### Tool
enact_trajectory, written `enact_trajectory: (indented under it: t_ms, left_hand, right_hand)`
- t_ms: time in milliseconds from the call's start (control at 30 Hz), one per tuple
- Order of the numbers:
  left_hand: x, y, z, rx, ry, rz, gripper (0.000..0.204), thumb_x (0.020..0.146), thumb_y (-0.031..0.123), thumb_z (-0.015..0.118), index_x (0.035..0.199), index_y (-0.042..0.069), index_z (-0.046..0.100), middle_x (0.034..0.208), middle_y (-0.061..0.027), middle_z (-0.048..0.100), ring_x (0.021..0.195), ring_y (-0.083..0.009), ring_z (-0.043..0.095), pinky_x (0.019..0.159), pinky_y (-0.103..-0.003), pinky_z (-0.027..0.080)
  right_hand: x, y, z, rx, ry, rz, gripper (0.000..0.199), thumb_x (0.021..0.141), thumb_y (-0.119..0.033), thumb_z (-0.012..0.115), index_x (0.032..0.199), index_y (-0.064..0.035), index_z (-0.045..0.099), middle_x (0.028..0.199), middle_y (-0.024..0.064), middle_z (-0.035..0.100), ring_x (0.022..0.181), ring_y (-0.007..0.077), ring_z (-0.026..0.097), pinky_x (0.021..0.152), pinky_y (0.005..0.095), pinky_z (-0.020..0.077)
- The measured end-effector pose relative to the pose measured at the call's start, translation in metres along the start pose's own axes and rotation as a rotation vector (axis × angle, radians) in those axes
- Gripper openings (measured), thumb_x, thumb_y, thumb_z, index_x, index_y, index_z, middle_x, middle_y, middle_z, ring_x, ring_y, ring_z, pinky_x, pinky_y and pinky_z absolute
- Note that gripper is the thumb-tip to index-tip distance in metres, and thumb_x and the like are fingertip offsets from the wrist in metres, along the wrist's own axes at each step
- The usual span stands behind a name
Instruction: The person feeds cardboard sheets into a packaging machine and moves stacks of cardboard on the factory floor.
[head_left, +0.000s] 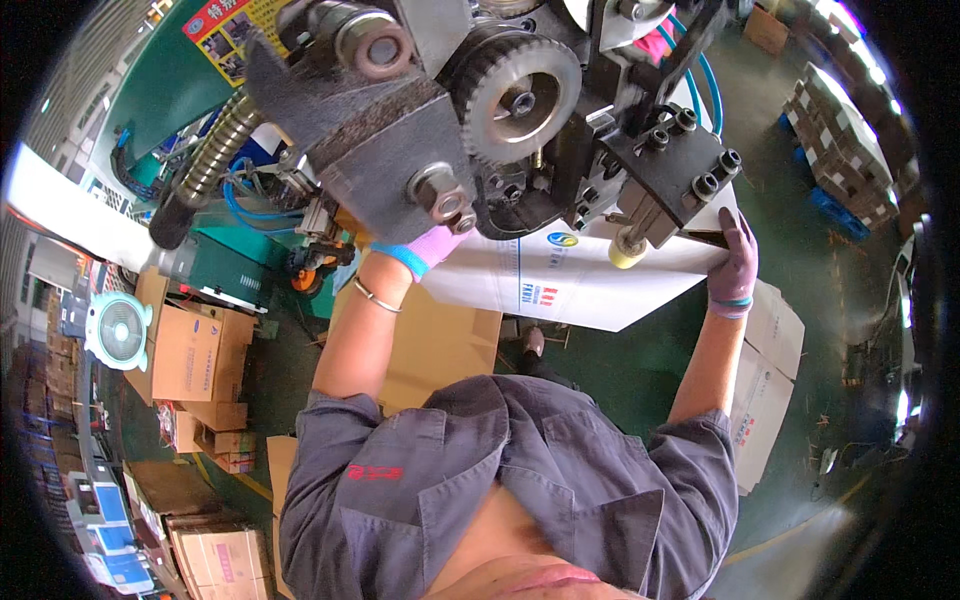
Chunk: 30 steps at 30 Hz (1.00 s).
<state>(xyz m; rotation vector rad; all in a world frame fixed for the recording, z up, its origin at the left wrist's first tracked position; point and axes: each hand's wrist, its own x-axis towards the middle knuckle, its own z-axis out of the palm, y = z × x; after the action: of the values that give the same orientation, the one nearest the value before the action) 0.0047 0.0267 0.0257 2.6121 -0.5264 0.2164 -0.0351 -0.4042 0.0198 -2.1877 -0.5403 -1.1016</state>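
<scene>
A white printed cardboard carton [590, 280] extends beneath the head of a dark metal machine [390, 160], which hides its far part. My right hand [735, 262], in a pinkish-purple glove, grips the carton's right edge. My left hand [437, 246], in a pink glove with a blue cuff, is at the carton's left side, under the machine's heavy block. Its fingers are hidden there, so their grip does not show. A toothed wheel [522, 104] sits on the machine between my hands. A small yellowish roller [627, 248] hangs just over the carton, left of my right hand.
Brown cardboard [440, 350] lies below my left forearm. Flattened white cartons [765, 385] are beyond my right elbow. A turquoise fan [118, 330] and brown boxes [187, 350] stand at left. A loaded pallet [840, 140] is far right. A coiled spring rod [205, 165] juts out left.
</scene>
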Motion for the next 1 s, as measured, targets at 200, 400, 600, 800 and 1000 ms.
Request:
enact_trajectory:
  t_ms: [200,400,600,800,1000]
  left_hand:
    - [-0.026,0.041,0.034,0.350,0.424,0.111,0.044,0.077,0.037,0.065,0.108,0.007,0.061,0.116,-0.0150,0.056,0.114,-0.0332,0.049,0.098,-0.056,0.032]
    - [-0.105,0.001,0.148,-0.042,0.506,-0.134,0.071,0.078,0.027,0.071,0.133,-0.005,0.039,0.135,-0.0211,0.040,0.128,-0.0354,0.035,0.111,-0.045,0.023]
    - [-0.085,-0.106,0.168,-0.545,0.130,-0.581,0.063,0.082,0.023,0.069,0.130,-0.005,0.039,0.127,-0.0204,0.050,0.111,-0.0252,0.050,0.098,-0.035,0.038]
    - [-0.102,-0.046,0.269,-0.427,0.144,-0.645,0.060,0.083,0.023,0.069,0.128,-0.005,0.041,0.124,-0.0188,0.053,0.112,-0.0262,0.051,0.099,-0.035,0.037]
    - [-0.092,0.214,0.344,-0.693,-0.001,-0.447,0.065,0.086,0.035,0.063,0.131,-0.005,0.038,0.128,-0.0222,0.048,0.118,-0.0312,0.047,0.100,-0.039,0.037]
  right_hand:
    - [-0.022,0.030,-0.003,0.432,0.398,0.518,0.034,0.084,-0.011,0.055,0.116,0.0001,0.059,0.107,0.0156,0.064,0.098,0.0230,0.061,0.087,0.0341,0.0469]
    - [-0.075,0.057,-0.095,0.666,0.396,0.829,0.051,0.097,-0.040,0.037,0.134,-0.0041,0.044,0.117,0.0143,0.058,0.106,0.0232,0.055,0.095,0.0377,0.0420]
    - [-0.149,0.052,-0.024,0.965,0.133,0.999,0.038,0.092,-0.015,0.056,0.124,0.0003,0.046,0.115,0.0086,0.056,0.111,0.0167,0.051,0.099,0.0317,0.0391]
    - [-0.118,0.041,-0.130,0.300,-0.022,0.793,0.036,0.083,-0.015,0.070,0.111,-0.0011,0.053,0.096,0.0109,0.063,0.090,0.0171,0.061,0.078,0.0324,0.0518]
    - [-0.190,0.123,-0.339,0.329,0.427,0.975,0.028,0.089,-0.017,0.060,0.112,-0.0023,0.052,0.105,0.0127,0.059,0.093,0.0201,0.058,0.085,0.0368,0.0504]
